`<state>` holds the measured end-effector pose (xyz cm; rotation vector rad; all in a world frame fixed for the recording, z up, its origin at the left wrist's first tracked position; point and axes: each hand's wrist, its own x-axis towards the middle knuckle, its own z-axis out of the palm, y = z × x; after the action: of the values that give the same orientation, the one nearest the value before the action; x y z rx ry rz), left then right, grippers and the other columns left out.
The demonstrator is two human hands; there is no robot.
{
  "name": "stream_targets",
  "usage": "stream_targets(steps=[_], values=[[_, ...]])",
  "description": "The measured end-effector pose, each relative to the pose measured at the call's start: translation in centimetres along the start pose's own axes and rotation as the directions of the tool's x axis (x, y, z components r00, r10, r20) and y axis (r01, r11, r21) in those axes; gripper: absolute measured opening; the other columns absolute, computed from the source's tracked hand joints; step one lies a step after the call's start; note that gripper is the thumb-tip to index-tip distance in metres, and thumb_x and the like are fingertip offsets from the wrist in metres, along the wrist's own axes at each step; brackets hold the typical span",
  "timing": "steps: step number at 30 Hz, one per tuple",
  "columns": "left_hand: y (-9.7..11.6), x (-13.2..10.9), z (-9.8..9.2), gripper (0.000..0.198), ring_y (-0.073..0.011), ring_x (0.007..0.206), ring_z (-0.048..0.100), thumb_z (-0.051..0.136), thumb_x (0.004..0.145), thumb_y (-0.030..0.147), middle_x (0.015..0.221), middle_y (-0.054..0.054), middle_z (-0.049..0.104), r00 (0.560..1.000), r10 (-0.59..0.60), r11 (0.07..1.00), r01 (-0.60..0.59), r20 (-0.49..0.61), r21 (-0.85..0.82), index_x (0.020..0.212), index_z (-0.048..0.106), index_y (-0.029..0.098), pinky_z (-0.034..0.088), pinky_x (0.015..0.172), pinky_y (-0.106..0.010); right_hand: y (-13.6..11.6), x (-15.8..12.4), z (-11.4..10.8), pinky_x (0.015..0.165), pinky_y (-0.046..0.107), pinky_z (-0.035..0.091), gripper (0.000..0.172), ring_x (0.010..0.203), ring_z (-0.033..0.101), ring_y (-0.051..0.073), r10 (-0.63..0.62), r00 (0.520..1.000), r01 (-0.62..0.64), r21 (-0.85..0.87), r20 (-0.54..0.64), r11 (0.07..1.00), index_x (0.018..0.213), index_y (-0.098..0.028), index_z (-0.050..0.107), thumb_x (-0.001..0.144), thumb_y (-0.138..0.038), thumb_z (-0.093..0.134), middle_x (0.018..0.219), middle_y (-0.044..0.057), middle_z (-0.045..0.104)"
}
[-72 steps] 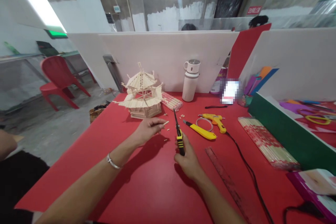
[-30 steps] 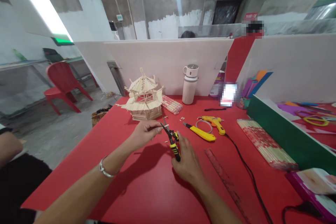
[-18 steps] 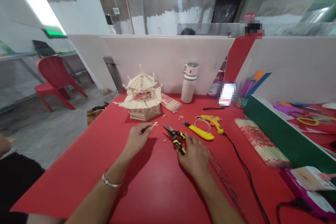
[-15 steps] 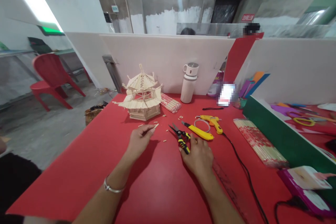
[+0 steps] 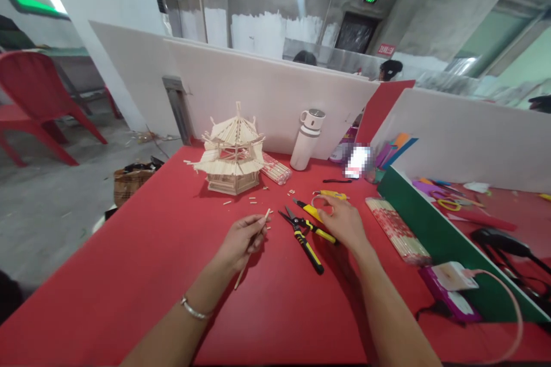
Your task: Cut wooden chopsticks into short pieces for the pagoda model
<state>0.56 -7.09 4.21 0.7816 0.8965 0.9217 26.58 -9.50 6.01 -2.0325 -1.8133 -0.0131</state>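
A thin wooden stick [image 5: 241, 276] is pinched in my left hand [image 5: 241, 242], its upper tip rising past the fingertips. My right hand [image 5: 348, 223] is over a yellow utility knife [image 5: 309, 210] and a yellow glue gun [image 5: 330, 194], covering part of both. Whether its fingers grip either tool is hidden. Between my hands, black-and-yellow snips [image 5: 308, 251] lie on the red tabletop with blades and handles apart. Beyond my left hand stands a pagoda model [image 5: 235, 169] of pale sticks, with short cut pieces [image 5: 253, 202] lying in front of it.
Behind the model lies a pack of sticks [image 5: 278, 171], beside a white thermos [image 5: 305, 140]. Another pack [image 5: 398, 232] lies along a green divider [image 5: 447, 252] at right. A power strip [image 5: 454, 292] with a white charger sits nearer me. White boards [image 5: 267, 89] close off the back.
My right hand has left the snips and moved right and forward over the knife and glue gun. My left hand has shifted slightly right, the stick now showing below it. The view has turned.
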Motion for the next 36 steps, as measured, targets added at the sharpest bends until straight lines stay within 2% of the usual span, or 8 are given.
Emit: stream_targets(steps=[2,3,7,12,17,21,26,36], values=[[-0.2,0.0,-0.1,0.039,-0.0014,0.039,0.036,0.086,0.063,0.040,0.061,0.002,0.059,1.000,0.005,1.000,-0.004,0.012,-0.023,0.082,0.068,0.011,0.015,0.036,-0.016,1.6,1.6,-0.7,0.094,0.036,0.047,0.039,0.115,0.064,0.025,0.114,0.991,-0.107,-0.101,0.071,0.989,0.127,-0.028,0.068,0.090,-0.032,0.057,0.120,0.006,0.073],[-0.3,0.1,-0.2,0.038,-0.0013,0.039,0.035,0.086,0.063,0.039,0.061,0.002,0.059,1.000,0.003,1.000,-0.002,0.015,-0.030,0.081,0.068,0.011,0.014,0.035,-0.016,2.4,2.2,-0.7,0.093,0.035,0.048,0.040,0.114,0.065,0.026,0.237,0.966,-0.214,-0.187,0.107,0.959,0.129,-0.031,0.066,0.090,-0.036,0.057,0.121,0.006,0.072],[-0.7,0.3,-0.5,0.035,-0.0010,0.037,0.034,0.085,0.064,0.037,0.060,0.001,0.060,1.000,-0.006,0.998,0.007,0.015,-0.058,0.078,0.067,0.010,0.015,0.035,-0.017,5.8,3.7,0.7,0.087,0.045,0.052,0.048,0.112,0.066,0.037,0.459,0.887,-0.421,-0.304,0.061,0.854,0.132,-0.017,0.065,0.091,-0.041,0.053,0.123,0.023,0.069],[-0.9,0.4,-0.6,0.035,-0.0012,0.036,0.035,0.085,0.062,0.035,0.058,0.001,0.060,1.000,-0.018,0.998,0.018,-0.001,-0.067,0.079,0.068,0.010,0.015,0.035,-0.017,9.1,3.8,3.1,0.082,0.041,0.055,0.041,0.104,0.071,0.033,0.551,0.832,-0.501,-0.328,0.073,0.801,0.128,-0.022,0.067,0.092,-0.035,0.052,0.115,0.018,0.073],[-0.9,0.4,-0.5,0.033,-0.0012,0.036,0.034,0.084,0.065,0.036,0.058,0.001,0.060,1.000,-0.024,0.998,0.025,0.010,-0.053,0.078,0.067,0.010,0.015,0.035,-0.016,11.0,4.0,3.4,0.082,0.044,0.054,0.041,0.103,0.070,0.036,0.586,0.810,-0.548,-0.344,0.008,0.762,0.123,-0.017,0.070,0.096,-0.034,0.046,0.111,0.022,0.072],[-0.9,0.5,-0.4,0.033,-0.0011,0.036,0.034,0.084,0.064,0.034,0.060,0.000,0.061,0.999,-0.032,0.998,0.032,0.006,-0.055,0.078,0.068,0.010,0.014,0.034,-0.016,11.0,4.2,3.3,0.087,0.043,0.050,0.041,0.112,0.063,0.036,0.508,0.857,-0.502,-0.353,-0.082,0.790,0.129,-0.014,0.067,0.095,-0.027,0.049,0.119,0.023,0.066],[-0.9,0.5,-0.3,0.032,-0.0009,0.037,0.034,0.083,0.065,0.034,0.060,0.000,0.061,0.999,-0.042,0.998,0.043,0.014,-0.041,0.078,0.069,0.009,0.014,0.034,-0.016,10.1,5.6,3.9,0.092,0.034,0.043,0.036,0.110,0.057,0.027,0.230,0.972,-0.231,-0.325,-0.044,0.917,0.122,-0.023,0.073,0.099,-0.027,0.047,0.111,0.013,0.069],[-0.8,0.6,-0.3,0.033,-0.0011,0.038,0.034,0.085,0.064,0.035,0.060,0.000,0.061,0.998,-0.069,0.997,0.068,-0.009,-0.038,0.078,0.070,0.009,0.015,0.034,-0.015,10.9,7.9,5.6,0.080,0.033,0.041,0.028,0.098,0.055,0.027,0.095,0.995,-0.079,-0.298,0.040,0.951,0.114,-0.032,0.079,0.097,-0.031,0.057,0.098,0.012,0.066]])
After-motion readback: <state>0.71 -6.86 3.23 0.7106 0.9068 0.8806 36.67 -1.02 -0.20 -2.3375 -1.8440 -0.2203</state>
